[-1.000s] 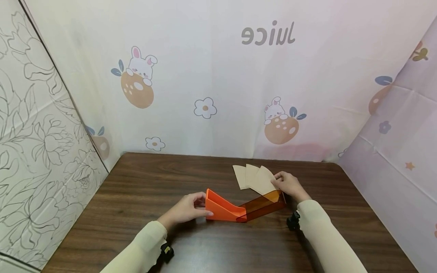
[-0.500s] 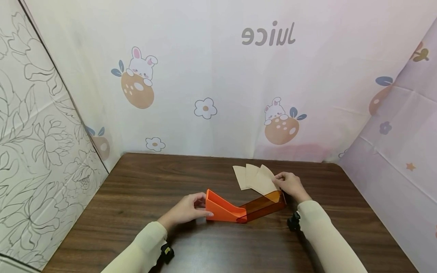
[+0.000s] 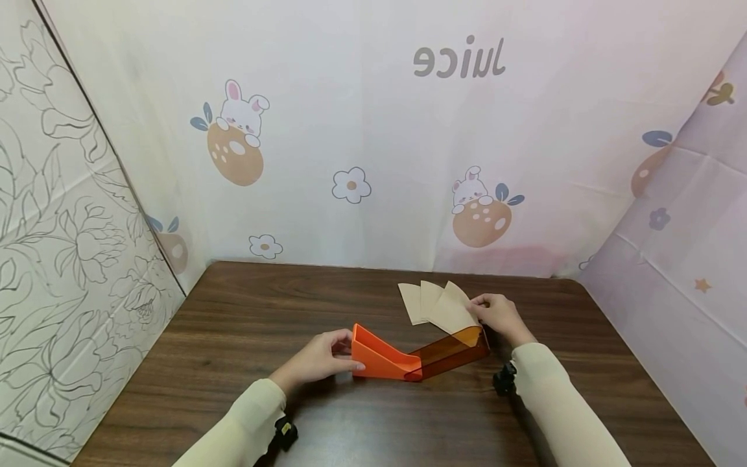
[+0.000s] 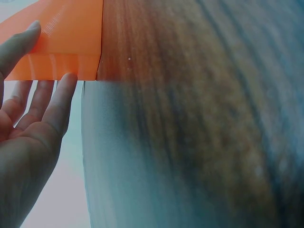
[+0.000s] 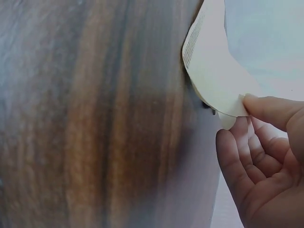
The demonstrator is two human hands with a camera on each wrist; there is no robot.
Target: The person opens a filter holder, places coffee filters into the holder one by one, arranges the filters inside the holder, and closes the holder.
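An orange coffee filter holder (image 3: 379, 358) stands on the table with its transparent amber lid (image 3: 452, 355) swung out to the right. My left hand (image 3: 318, 355) grips the holder's left end; in the left wrist view the thumb lies on one face of the orange holder (image 4: 71, 38) and the fingertips touch its end. Several tan paper coffee filters (image 3: 446, 310) lie fanned out behind the lid. My right hand (image 3: 497, 316) pinches the edge of the rightmost one. In the right wrist view that paper filter (image 5: 216, 71) bends up towards the thumb, with a ribbed seam on its side.
The dark wood table (image 3: 245, 324) meets a patterned curtain (image 3: 379, 130) at its back edge. Line-drawn flower fabric (image 3: 82, 259) hangs on the left, and more patterned fabric (image 3: 688, 272) on the right. Black wrist cameras (image 3: 286, 432) sit below both wrists.
My right forearm has shifted very slightly to the right. The left hand, the holder and the filters look the same.
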